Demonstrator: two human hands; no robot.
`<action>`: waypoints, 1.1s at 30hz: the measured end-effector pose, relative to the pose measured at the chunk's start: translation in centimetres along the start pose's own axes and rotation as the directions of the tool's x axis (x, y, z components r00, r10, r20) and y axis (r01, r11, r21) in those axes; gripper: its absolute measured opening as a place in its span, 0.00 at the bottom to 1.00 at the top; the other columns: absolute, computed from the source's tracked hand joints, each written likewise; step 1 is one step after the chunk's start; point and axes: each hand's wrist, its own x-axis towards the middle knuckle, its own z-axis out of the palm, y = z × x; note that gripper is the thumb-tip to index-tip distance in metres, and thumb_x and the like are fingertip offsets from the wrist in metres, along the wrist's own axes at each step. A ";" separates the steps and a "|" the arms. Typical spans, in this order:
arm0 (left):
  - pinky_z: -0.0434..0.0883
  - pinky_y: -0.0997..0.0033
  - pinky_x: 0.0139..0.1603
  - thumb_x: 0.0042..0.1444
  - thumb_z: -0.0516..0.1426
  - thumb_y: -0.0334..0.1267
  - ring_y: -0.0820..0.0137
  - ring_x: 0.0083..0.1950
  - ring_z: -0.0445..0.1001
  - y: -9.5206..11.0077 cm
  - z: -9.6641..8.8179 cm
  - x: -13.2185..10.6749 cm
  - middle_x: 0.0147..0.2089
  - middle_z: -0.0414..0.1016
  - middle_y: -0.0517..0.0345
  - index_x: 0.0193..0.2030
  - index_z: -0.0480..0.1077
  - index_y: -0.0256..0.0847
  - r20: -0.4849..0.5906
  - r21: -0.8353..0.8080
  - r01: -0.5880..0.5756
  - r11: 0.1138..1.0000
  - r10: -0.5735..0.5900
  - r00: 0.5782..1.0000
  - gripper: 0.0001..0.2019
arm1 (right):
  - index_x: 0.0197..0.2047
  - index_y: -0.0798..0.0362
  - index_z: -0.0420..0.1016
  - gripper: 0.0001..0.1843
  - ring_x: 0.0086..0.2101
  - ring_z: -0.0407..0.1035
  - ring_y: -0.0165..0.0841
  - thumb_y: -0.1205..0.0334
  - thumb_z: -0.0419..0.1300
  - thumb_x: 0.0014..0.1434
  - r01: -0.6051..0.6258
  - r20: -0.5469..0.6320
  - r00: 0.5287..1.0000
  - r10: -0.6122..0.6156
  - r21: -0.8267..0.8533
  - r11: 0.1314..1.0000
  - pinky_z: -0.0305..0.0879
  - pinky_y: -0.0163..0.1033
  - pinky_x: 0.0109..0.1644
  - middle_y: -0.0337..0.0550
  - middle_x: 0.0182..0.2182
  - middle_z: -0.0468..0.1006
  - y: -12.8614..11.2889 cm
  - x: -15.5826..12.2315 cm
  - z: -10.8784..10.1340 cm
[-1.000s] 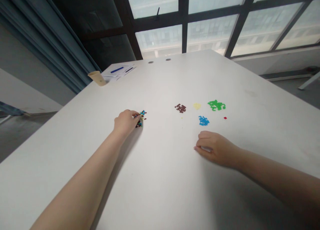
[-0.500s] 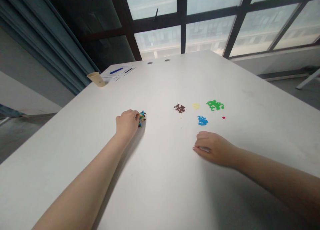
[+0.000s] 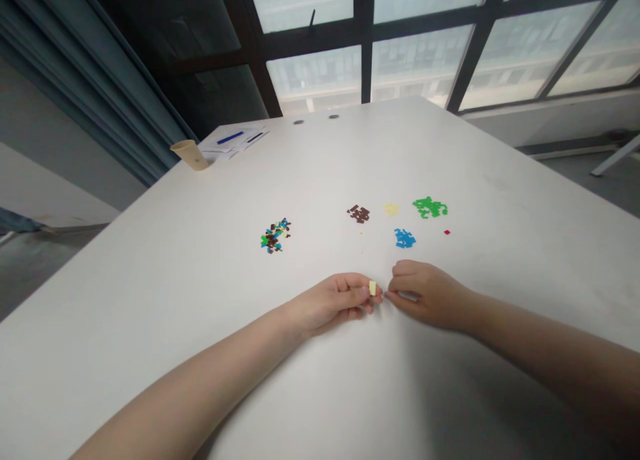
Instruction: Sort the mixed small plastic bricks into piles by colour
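Observation:
My left hand [image 3: 333, 305] pinches a small pale yellow brick [image 3: 373, 287] between its fingertips, just left of my right hand [image 3: 425, 295]. The right hand's fingers curl over a small whitish piece [image 3: 408, 296], partly hidden, on the white table [image 3: 165, 300]. Farther up lies a mixed pile of tiny coloured bricks [image 3: 273, 237]. Sorted heaps sit beyond my hands: brown bricks [image 3: 359, 213], pale yellow bricks [image 3: 391, 209], green bricks [image 3: 429, 207] and blue bricks [image 3: 405, 239]. A lone red brick [image 3: 447, 232] lies to their right.
A tan paper cup [image 3: 189, 155] lies tilted near the far left table edge, next to papers with blue marks [image 3: 233, 141]. Two dark round holes [image 3: 316, 119] mark the far edge. Dark-framed windows stand behind, with a blue-grey curtain [image 3: 85, 67] on the left.
My left hand has left the mixed pile and moved right, now holding a pale yellow brick near my right hand. The pile is uncovered. My right hand has barely moved.

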 end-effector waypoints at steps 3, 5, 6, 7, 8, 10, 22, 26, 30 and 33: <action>0.58 0.78 0.33 0.47 0.61 0.41 0.79 0.31 0.64 0.2 -0.3 -0.1 0.33 0.69 0.56 0.32 0.71 0.35 0.008 -0.021 0.006 1.000 -0.006 1.000 0.10 | 0.22 0.54 0.66 0.13 0.26 0.57 0.28 0.65 0.50 0.58 -0.008 0.009 1.000 0.008 0.000 1.000 0.52 0.34 0.30 0.39 0.21 0.63 -0.1 0.0 -0.1; 0.58 0.79 0.33 0.47 0.61 0.41 0.79 0.31 0.64 0.4 -0.3 -0.1 0.32 0.68 0.57 0.32 0.72 0.34 0.014 -0.029 0.010 1.000 -0.010 1.000 0.11 | 0.22 0.54 0.66 0.14 0.26 0.57 0.28 0.65 0.50 0.58 -0.010 0.010 1.000 0.010 0.006 1.000 0.52 0.33 0.30 0.39 0.21 0.63 -0.2 0.0 -0.1; 0.58 0.79 0.33 0.47 0.61 0.41 0.79 0.31 0.64 0.5 -0.2 -0.1 0.32 0.68 0.57 0.32 0.72 0.34 0.020 -0.029 0.013 0.999 -0.012 1.000 0.11 | 0.22 0.54 0.66 0.14 0.26 0.57 0.28 0.65 0.50 0.58 -0.010 0.008 1.000 0.010 0.009 1.000 0.52 0.33 0.30 0.38 0.21 0.63 -0.2 0.0 -0.1; 0.58 0.79 0.33 0.47 0.61 0.41 0.79 0.31 0.64 0.5 -0.2 -0.1 0.31 0.68 0.57 0.32 0.72 0.34 0.025 -0.027 0.015 1.000 -0.015 1.000 0.11 | 0.22 0.54 0.66 0.13 0.26 0.57 0.28 0.65 0.51 0.58 -0.008 0.007 1.000 0.008 0.012 1.000 0.52 0.33 0.30 0.39 0.21 0.63 -0.2 0.0 -0.1; 0.58 0.79 0.32 0.47 0.61 0.42 0.79 0.31 0.64 0.5 -0.2 -0.1 0.31 0.68 0.57 0.32 0.72 0.34 0.028 -0.026 0.017 1.000 -0.016 0.999 0.12 | 0.22 0.54 0.67 0.13 0.26 0.57 0.28 0.66 0.51 0.58 -0.005 0.004 1.000 0.005 0.015 1.000 0.52 0.33 0.31 0.39 0.21 0.63 -0.1 0.0 -0.1; 0.59 0.79 0.33 0.46 0.61 0.43 0.78 0.31 0.64 0.4 -0.1 -0.1 0.30 0.68 0.56 0.31 0.71 0.33 0.035 -0.034 0.022 0.999 -0.020 0.999 0.13 | 0.23 0.54 0.67 0.12 0.26 0.57 0.29 0.66 0.51 0.57 -0.001 -0.001 1.000 0.001 0.020 1.000 0.53 0.33 0.31 0.39 0.21 0.64 -0.1 0.0 -0.1; 0.61 0.79 0.36 0.45 0.61 0.43 0.78 0.32 0.66 0.3 -0.5 -0.2 0.30 0.68 0.57 0.30 0.71 0.32 0.127 -0.085 0.102 0.991 -0.091 0.988 0.13 | 0.24 0.54 0.69 0.12 0.26 0.58 0.29 0.64 0.51 0.58 0.002 -0.014 1.000 -0.001 0.059 0.998 0.53 0.35 0.32 0.39 0.20 0.64 -0.2 0.0 -0.2; 0.59 0.79 0.34 0.44 0.62 0.42 0.79 0.31 0.65 0.3 -0.4 -0.2 0.30 0.69 0.57 0.30 0.71 0.31 0.141 -0.054 0.133 0.990 -0.124 0.982 0.14 | 0.37 0.54 0.70 0.08 0.31 0.61 0.31 0.61 0.55 0.55 0.063 -0.138 0.990 -0.043 0.144 0.988 0.56 0.38 0.39 0.41 0.26 0.68 -0.8 -0.1 -0.7; 0.58 0.79 0.33 0.44 0.62 0.42 0.80 0.30 0.64 0.2 -0.4 -0.2 0.29 0.68 0.57 0.29 0.71 0.30 0.146 -0.022 0.157 0.987 -0.152 0.978 0.14 | 0.45 0.54 0.67 0.12 0.35 0.63 0.30 0.63 0.55 0.56 0.101 -0.194 0.980 -0.053 0.246 0.964 0.58 0.37 0.41 0.42 0.31 0.71 -1.6 -0.1 -0.7; 0.58 0.80 0.32 0.44 0.62 0.42 0.80 0.29 0.64 0.2 -0.3 -0.2 0.28 0.67 0.58 0.29 0.71 0.30 0.154 -0.015 0.177 0.984 -0.173 0.973 0.13 | 0.42 0.53 0.69 0.09 0.34 0.64 0.29 0.64 0.54 0.57 0.130 -0.160 0.983 -0.088 0.275 0.953 0.58 0.36 0.41 0.42 0.31 0.72 -2.1 0.0 -0.5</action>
